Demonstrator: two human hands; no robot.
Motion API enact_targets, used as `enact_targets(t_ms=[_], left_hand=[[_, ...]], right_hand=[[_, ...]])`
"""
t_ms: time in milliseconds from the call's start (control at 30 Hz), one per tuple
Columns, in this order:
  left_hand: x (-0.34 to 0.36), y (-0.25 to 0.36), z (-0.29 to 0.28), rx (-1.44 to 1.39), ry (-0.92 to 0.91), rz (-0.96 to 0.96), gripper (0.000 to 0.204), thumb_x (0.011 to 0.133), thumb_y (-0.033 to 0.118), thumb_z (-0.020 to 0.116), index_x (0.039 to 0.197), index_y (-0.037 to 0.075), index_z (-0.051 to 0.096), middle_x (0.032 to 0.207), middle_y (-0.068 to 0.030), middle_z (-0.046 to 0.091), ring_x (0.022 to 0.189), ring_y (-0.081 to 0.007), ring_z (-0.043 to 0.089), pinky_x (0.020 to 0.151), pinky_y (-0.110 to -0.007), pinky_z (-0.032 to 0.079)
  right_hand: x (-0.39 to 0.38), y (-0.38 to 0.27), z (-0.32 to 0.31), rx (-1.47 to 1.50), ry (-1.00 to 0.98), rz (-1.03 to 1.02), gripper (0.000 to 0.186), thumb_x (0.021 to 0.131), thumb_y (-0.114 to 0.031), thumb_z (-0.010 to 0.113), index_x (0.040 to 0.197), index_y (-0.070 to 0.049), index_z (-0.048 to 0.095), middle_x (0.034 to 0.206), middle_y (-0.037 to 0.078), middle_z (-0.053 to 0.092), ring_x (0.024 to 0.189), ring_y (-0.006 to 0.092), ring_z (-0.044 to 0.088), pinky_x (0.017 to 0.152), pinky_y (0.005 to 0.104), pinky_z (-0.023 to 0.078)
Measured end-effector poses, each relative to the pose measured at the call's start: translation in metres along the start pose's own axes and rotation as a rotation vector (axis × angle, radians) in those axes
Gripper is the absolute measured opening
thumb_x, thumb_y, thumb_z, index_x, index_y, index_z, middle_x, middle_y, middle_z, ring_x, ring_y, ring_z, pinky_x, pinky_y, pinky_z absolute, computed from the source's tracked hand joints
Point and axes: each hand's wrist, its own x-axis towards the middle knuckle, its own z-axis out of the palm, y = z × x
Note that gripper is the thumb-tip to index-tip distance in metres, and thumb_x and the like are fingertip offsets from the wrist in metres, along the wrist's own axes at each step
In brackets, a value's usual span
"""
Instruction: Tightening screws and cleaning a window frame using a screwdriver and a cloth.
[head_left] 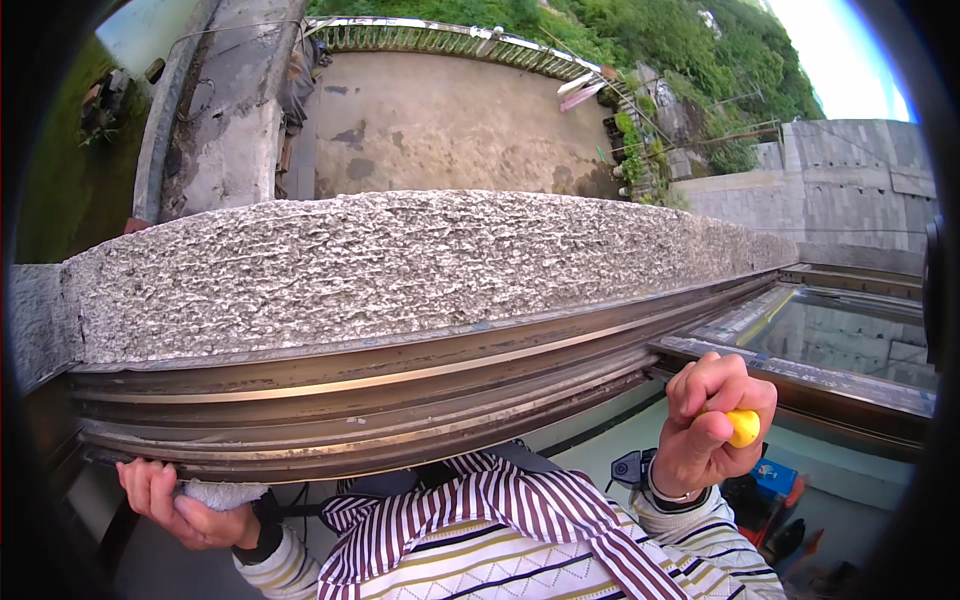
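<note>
My left hand [190, 505] is closed round a light grey cloth [225, 492] at the lower left edge of a brown metal sliding-window track [400, 380], its fingers at the track's rim. My right hand [715, 415] is raised at the right, closed on a small yellow object [743, 428], perhaps a handle; the rest of it is hidden in my fist. It is just in front of a framed glass pane [850, 335], beside the corner of its frame. A rough pebbled concrete sill [420, 260] runs beyond the track.
Below outside lie a concrete yard [440, 120] with a white balustrade [420, 35], a narrow ledge [220, 110] and greenery. A grey wall [850, 180] stands at the right. Indoors, a blue object [775, 480] and other items show beneath my right arm.
</note>
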Motion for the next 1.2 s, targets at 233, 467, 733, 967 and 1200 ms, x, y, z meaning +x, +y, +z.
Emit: enact_targets(t_ms=[233,467,733,967,1200], left_hand=[[0.002,-0.002,-0.001,0.005,-0.025,0.029,0.033,0.078,0.014,0.035,0.098,-0.004,0.055,0.103,-0.0198,0.054,0.104,-0.0342,0.05,0.104,-0.059,0.029],[0.001,-0.001,0.001,0.005,0.006,0.014,0.033,0.078,0.013,0.035,0.097,-0.005,0.055,0.101,-0.0207,0.055,0.102,-0.0345,0.051,0.102,-0.058,0.031],[0.002,-0.003,0.003,-0.004,0.036,0.059,0.034,0.079,0.012,0.036,0.095,-0.009,0.056,0.098,-0.022,0.057,0.099,-0.0348,0.053,0.101,-0.056,0.034],[0.001,-0.002,0.004,0.011,0.027,0.047,0.034,0.079,0.012,0.035,0.097,-0.008,0.056,0.1,-0.0212,0.056,0.101,-0.0352,0.052,0.101,-0.056,0.033],[-0.001,-0.005,0.006,-0.004,0.038,0.052,0.034,0.08,0.013,0.034,0.097,-0.007,0.056,0.101,-0.0211,0.056,0.103,-0.0354,0.052,0.101,-0.055,0.033]], right_hand=[[0.005,-0.024,-0.001,0.58,0.134,0.077,0.039,0.089,-0.043,0.054,0.078,-0.01,0.035,0.066,-0.001,0.04,0.048,0.0085,0.035,0.04,0.0207,0.032],[0.004,-0.018,-0.003,0.201,0.126,0.008,0.042,0.083,-0.043,0.062,0.08,-0.009,0.037,0.064,0.002,0.043,0.05,0.0098,0.037,0.043,0.0229,0.032],[0.0,-0.004,0.008,0.071,0.063,-0.02,0.039,0.085,-0.039,0.062,0.081,-0.009,0.038,0.065,0.003,0.044,0.051,0.0102,0.037,0.045,0.0232,0.032],[0.01,-0.019,-0.007,0.381,0.161,-0.052,0.041,0.086,-0.046,0.056,0.08,-0.012,0.036,0.063,0.0,0.039,0.049,0.008,0.035,0.04,0.0213,0.031],[-0.001,-0.008,-0.013,0.177,-0.037,-0.076,0.041,0.083,-0.043,0.062,0.08,-0.01,0.037,0.066,0.003,0.046,0.053,0.0121,0.039,0.045,0.0264,0.034]])
